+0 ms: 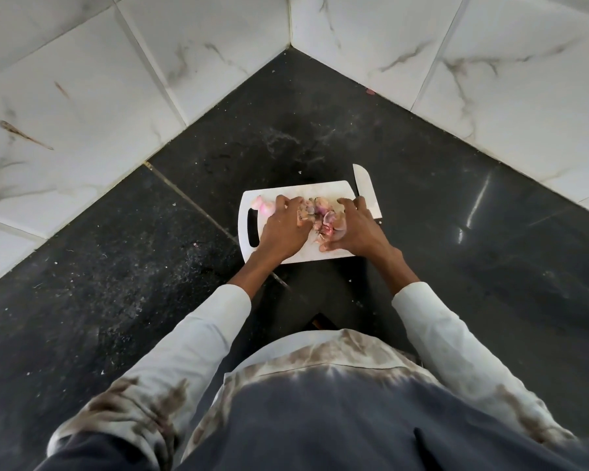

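left hand (283, 226) and right hand (354, 229) both cupped round the onion skins (320, 215), fingers curled onto the pile. pile sits between them, mid cutting board (320, 189). knife (364, 188) just beside right hand.

Head camera, wide-angle, faces forward and steeply down, near cutting board (303, 192)

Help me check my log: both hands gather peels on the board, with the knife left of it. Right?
Wrong side: the head view shows the knife right of the board. The left hand and right hand do gather peels on it.
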Tool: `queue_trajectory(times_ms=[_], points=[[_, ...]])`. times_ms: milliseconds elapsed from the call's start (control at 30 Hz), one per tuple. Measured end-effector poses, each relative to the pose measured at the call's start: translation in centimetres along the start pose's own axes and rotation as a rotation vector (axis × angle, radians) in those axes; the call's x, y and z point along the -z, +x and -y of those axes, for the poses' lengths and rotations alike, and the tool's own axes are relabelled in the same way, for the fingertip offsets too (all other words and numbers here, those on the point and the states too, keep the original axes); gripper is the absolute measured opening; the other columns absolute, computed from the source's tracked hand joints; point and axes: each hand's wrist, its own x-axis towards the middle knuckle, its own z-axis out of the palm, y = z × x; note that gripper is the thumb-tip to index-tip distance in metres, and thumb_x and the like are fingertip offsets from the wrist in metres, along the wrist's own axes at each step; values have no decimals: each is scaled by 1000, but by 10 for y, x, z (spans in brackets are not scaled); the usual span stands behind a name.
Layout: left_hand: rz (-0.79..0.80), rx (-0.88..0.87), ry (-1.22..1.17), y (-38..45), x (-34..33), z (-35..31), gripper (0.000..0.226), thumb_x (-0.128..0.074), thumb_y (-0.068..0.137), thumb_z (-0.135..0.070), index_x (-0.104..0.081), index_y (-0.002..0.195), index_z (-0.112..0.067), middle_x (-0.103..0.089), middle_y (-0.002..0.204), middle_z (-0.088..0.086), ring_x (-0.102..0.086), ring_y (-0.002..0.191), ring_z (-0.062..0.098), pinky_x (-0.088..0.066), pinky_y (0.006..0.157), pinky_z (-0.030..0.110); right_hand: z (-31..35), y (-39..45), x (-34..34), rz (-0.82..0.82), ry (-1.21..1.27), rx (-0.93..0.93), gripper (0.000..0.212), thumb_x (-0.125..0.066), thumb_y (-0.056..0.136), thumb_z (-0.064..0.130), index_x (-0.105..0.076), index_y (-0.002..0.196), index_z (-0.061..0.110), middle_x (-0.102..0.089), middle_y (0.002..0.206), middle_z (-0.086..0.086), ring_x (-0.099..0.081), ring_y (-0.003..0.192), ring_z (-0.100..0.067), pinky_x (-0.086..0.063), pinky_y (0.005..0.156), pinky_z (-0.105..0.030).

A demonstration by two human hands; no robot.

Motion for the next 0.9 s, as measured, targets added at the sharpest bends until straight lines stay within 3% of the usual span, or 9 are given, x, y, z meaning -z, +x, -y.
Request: queue_trajectory(times_ms=[100, 300, 433, 567, 667, 900], points=[[39, -19, -15, 3, -2, -5, 56, -55, 107, -31, -40, 159, -14, -36, 157, 14, -60, 129, 38, -51, 101, 42, 1, -5, -13, -6, 9, 39, 120, -102, 61, 41, -35, 156, 12, -30, 150, -12, -48, 137, -39, -48, 111, -55], [120, -27, -46, 11, -3, -10, 51, -44, 112, -19, -39, 161, -10, -39, 154, 15, -60, 127, 37, -47, 107, 41, 8, 3, -23, -119, 86, 65, 75, -85, 86, 12, -45, 149, 8, -39, 142, -13, -64, 115, -38, -56, 100, -45], [51, 56, -125, 13, 1, -8, 46, -43, 109, -11, -50, 154, -10, -45, 148, 14, -58, 128, 34, -49, 112, 45, 11, 9, -23, -114, 159, 33, 78, -88, 84, 13, -47, 150, 10, -39, 143, -12, -60, 122, -34, -54, 104, -44], [-79, 89, -32, 10, 1, -5, 39, -49, 107, -12, -56, 145, -5, -43, 146, 17, -65, 114, 39, -58, 92, 45, 10, 11, -26, -111, 189, 6, 90, -93, 78, 21, -44, 153, 11, -35, 149, -11, -57, 129, -34, -50, 112, -44], [-65, 125, -13, 10, -2, -4, 36, -48, 107, -14, -56, 140, -1, -42, 144, 18, -64, 111, 39, -54, 90, 43, 14, 14, -28, -102, 167, -8, 96, -96, 75, 23, -43, 154, 11, -33, 150, -12, -54, 132, -35, -50, 113, -47], [29, 143, -248, 19, -7, -12, 36, -44, 109, -16, -63, 139, -8, -45, 143, 12, -63, 115, 27, -53, 102, 37, 24, 23, -32, -124, 109, 26, 69, -85, 84, 10, -53, 145, 12, -46, 138, -11, -61, 117, -34, -50, 96, -35]])
